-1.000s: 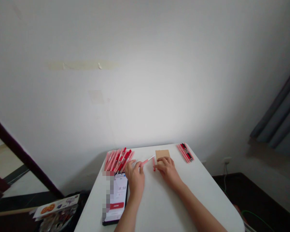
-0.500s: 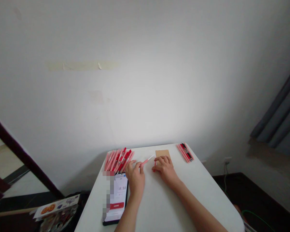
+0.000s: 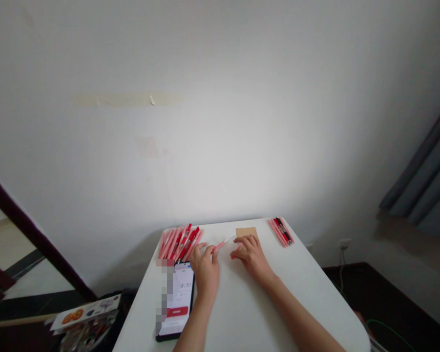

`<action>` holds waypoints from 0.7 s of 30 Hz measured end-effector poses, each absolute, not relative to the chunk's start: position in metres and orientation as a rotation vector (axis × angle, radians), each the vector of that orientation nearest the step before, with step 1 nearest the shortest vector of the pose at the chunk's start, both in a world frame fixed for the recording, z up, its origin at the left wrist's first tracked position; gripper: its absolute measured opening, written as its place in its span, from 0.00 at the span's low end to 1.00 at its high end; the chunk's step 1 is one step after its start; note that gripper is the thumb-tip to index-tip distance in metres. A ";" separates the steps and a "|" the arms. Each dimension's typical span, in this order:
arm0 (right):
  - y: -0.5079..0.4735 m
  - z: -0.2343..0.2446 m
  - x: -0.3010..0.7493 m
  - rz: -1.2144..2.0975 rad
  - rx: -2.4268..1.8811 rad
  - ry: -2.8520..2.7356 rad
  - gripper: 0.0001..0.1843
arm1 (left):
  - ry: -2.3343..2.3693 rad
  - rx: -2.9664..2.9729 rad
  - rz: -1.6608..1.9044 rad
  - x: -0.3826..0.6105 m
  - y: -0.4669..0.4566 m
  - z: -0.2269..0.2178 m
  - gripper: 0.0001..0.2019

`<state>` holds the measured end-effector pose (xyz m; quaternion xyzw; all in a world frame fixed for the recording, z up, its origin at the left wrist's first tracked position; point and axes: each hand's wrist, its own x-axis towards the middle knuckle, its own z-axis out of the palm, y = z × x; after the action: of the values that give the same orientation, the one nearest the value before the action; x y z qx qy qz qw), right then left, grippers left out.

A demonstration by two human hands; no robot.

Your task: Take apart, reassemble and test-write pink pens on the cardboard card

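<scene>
In the head view, my left hand [image 3: 206,270] pinches a slim pink pen [image 3: 221,245]. A thin whitish end of it points up and right toward my other hand. My right hand [image 3: 255,261] has its fingers curled around a small pink piece [image 3: 239,248], perhaps a pen cap or barrel part, mostly covered by the fingers. A short gap separates it from the pen's tip. Just beyond the right fingers lies a brown card [image 3: 245,231], partly covered by them. A pile of pink and red pens [image 3: 178,243] lies left of my left hand.
A phone [image 3: 179,303] with a timer on its screen lies at the white table's [image 3: 241,313] left edge. Several pink, red and black pens [image 3: 281,231] sit at the back right corner. The wall [image 3: 220,146] rises behind the table. A filled bag [image 3: 91,327] stands on the left.
The pink piece in my right hand has tilted from nearly upright to slanted, with a slight shift of the right fingers. My left hand and the pen stay almost still.
</scene>
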<state>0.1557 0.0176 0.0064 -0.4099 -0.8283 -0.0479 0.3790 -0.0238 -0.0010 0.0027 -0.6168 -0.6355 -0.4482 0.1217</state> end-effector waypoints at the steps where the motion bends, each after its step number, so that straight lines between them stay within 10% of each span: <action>1: 0.018 0.006 0.156 -0.129 -1.037 -2.105 0.11 | -1.853 -1.804 -1.308 -0.024 -0.001 0.003 0.12; 21: 0.016 0.001 0.179 -0.148 -1.220 -1.833 0.09 | -1.814 -1.884 -1.359 -0.024 -0.003 0.005 0.11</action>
<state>0.1786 0.0156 0.0010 -0.4934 -0.7416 -0.0597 0.4506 -0.0237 -0.0034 0.0046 -0.6362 -0.6126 -0.4590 0.0969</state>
